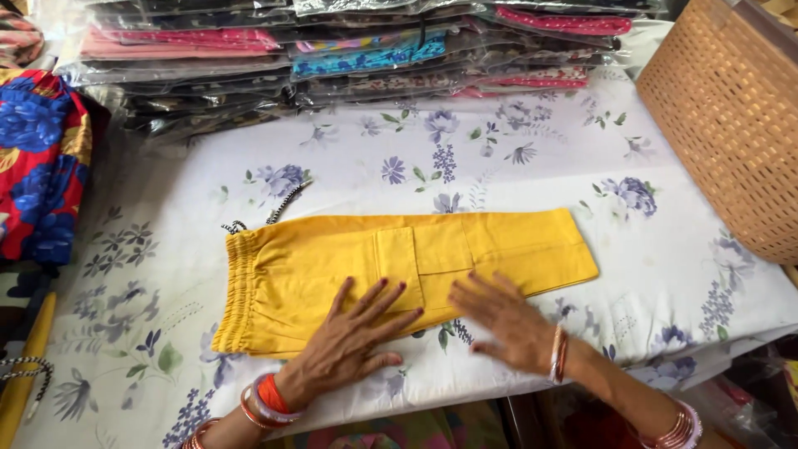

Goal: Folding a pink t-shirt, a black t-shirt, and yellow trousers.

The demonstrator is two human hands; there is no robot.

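Yellow trousers [399, 270] lie flat on the bench [682, 274], on a white cloth w/ blue-purple flower print, about mid-bench, waistband end to the left, leg end to the right. They look already folded lengthwise: legs stacked one on the other, edges lined up, a patch pocket [397, 259] facing up near the middle. Elastic waistband is gathered at the left edge, and a black-white drawstring [278, 209] trails out past the top-left corner onto the cloth.

Left hand [353, 341] is flat on the fabric, fingers spread, palm down, pressing the lower edge below the pocket; released, not gripping anything. Right hand [507, 320] is also flat and unclenched, fingers on the lower edge of the leg part, heel of the hand over the cloth; a bit blurred. Bangles on both wrists.

Judged from how it lies: first fold done, smoothing stage in hand. Garment is long yet, so cross folds to get it down to packet size look not done. Drawstring not tucked in either.

Around: stack of bagged garments [349, 58] in clear plastic along the far side of the bench, a tan woven basket [731, 125] at far right, red-blue floral fabric [37, 158] at far left.
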